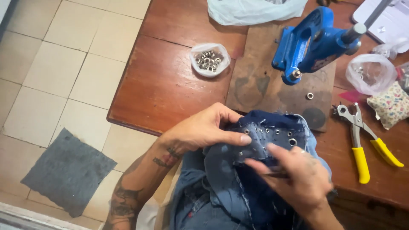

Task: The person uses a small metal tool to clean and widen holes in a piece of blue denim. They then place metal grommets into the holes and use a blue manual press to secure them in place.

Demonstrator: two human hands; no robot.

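My left hand pinches the edge of a blue denim piece studded with several metal eyelets, thumb on top. My right hand is closed on the same denim from the near side, fingers curled over the cloth; a thin dark object shows under its fingers, too blurred to name. The denim hangs off the table's front edge onto my lap. Behind it, a blue hand press stands on a dark wooden board, with one loose eyelet lying on the board.
A small plastic bag of metal eyelets sits on the brown wooden table. Yellow-handled punch pliers, another plastic bag and a floral pincushion lie at right. A grey mat lies on the tiled floor.
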